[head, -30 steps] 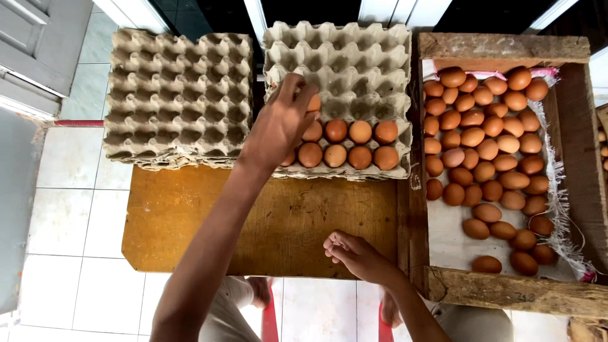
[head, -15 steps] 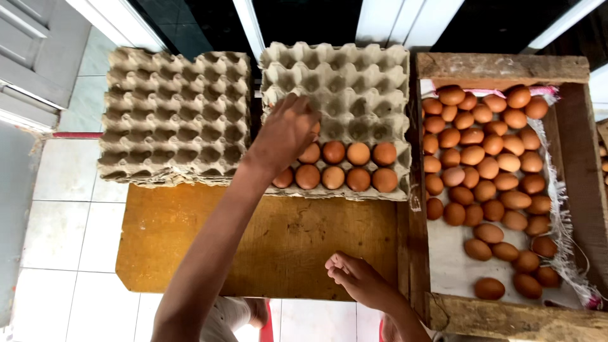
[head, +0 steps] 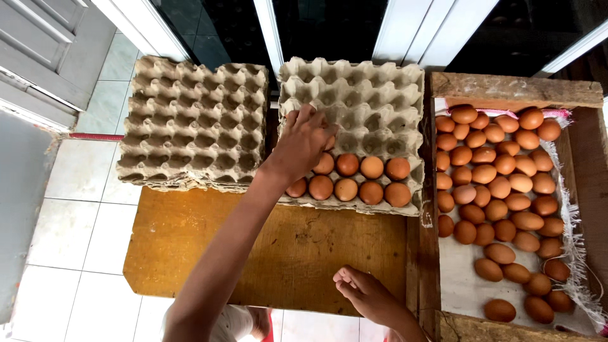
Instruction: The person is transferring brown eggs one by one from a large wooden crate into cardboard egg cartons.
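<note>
My left hand [head: 303, 144] reaches over a grey cardboard egg tray [head: 354, 82] and rests on its third row from the front. Its fingers are curled over a brown egg [head: 330, 143] that peeks out beside the palm. The tray's two front rows hold several brown eggs [head: 372, 168]. My right hand [head: 369, 295] hovers low over the near right edge of the wooden tabletop [head: 285, 253], fingers loosely spread and holding nothing. It is close to a wooden crate [head: 513, 90] full of loose brown eggs [head: 500, 190].
A stack of unfilled cardboard egg trays [head: 190, 120] sits to the left of the filled tray. The crate is lined with white woven sacking [head: 462, 278]. White floor tiles [head: 69, 228] and a grey door [head: 44, 50] lie to the left.
The view has tilted, so everything sits lower in the picture. My left hand has stayed at the tray, with the egg now tucked deeper under the fingers. The right hand has barely moved.
</note>
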